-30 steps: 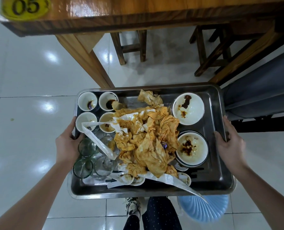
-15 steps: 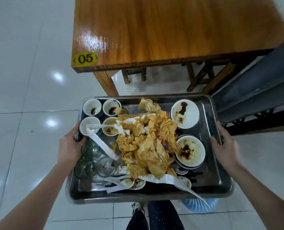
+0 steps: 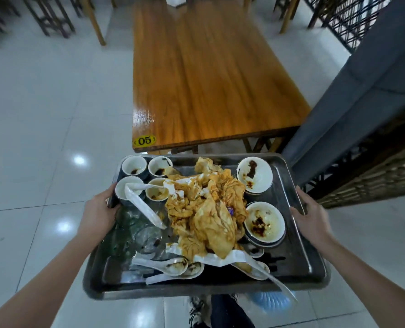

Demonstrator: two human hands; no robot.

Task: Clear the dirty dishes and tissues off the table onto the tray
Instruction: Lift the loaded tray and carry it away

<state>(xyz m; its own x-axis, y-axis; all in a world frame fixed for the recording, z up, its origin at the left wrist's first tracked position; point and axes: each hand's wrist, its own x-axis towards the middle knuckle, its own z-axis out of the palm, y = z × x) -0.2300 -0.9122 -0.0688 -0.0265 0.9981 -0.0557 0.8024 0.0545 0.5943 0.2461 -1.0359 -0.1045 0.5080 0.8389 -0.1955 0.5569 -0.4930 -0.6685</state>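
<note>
Left hand (image 3: 97, 210): grasps the left rim of the tray (image 3: 208, 291), thumb over the edge; the fingers under it are hidden.
Right hand (image 3: 311, 216): grasps the tray's right rim in the same manner, thumb on top.
Nearer hand: neither; the hands sit on opposite rims, about midway along each, and share the load.
Tray: held in the air between the hands, roughly level; its long axis appears to run from hand to hand.
Tissues (image 3: 208, 209): an orange-stained heap at the tray's centre.
Glasses (image 3: 135, 230): at the tray's left, just inside the left hand.
Bowls (image 3: 265, 221): two, stained, along the tray's right side.
Cups (image 3: 134, 165): four in the tray's far-left corner.
Spoons (image 3: 173, 268): along the tray's near rim; a paper strip overhangs its near-right corner.
Table (image 3: 208, 79): straight ahead, beyond the tray's far rim, its long axis running away from the tray.
Stage (judgement): every dirty dish and tissue in view lies on the tray; carrying it level matters, since the heap and the glasses could slide.
</note>
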